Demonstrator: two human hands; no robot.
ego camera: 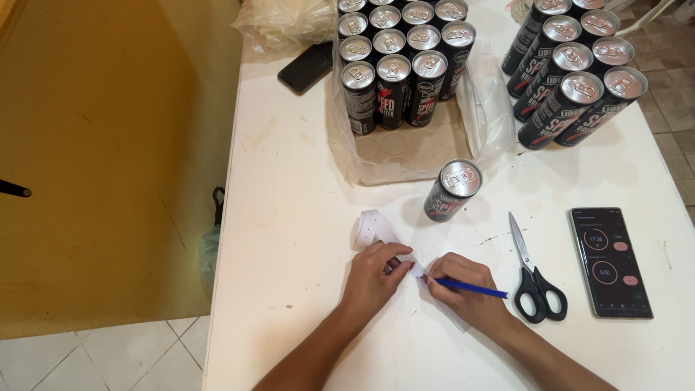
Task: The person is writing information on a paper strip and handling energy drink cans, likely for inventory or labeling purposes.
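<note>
- The right hand (pixel 463 286) is closed around a blue pen (pixel 474 289), fingers pinched on the barrel; the pen's tip end is hidden under the fingers, where they meet a white paper strip (pixel 414 266).
- The left hand (pixel 376 271) presses flat on that strip just beside the pen grip, fingers bent down on the paper and grasping nothing.
- The strip runs out from under the left hand to a small roll (pixel 371 226) lying just beyond its knuckles, on the white table (pixel 289 217).
- Past the roll, farther from both hands, a single black can (pixel 452 190) stands alone.
- Behind it is a torn cardboard tray (pixel 405 152) in clear wrap, holding rows of the same cans.
- A second cluster of cans (pixel 572 72) stands well off, beyond the pen hand's side.
- Black-handled scissors (pixel 534 271) lie just outside the right hand, blades closed.
- A lit phone (pixel 610 262) lies beyond the scissors.
- A dark phone (pixel 305 66) lies far off, beside the tray.
</note>
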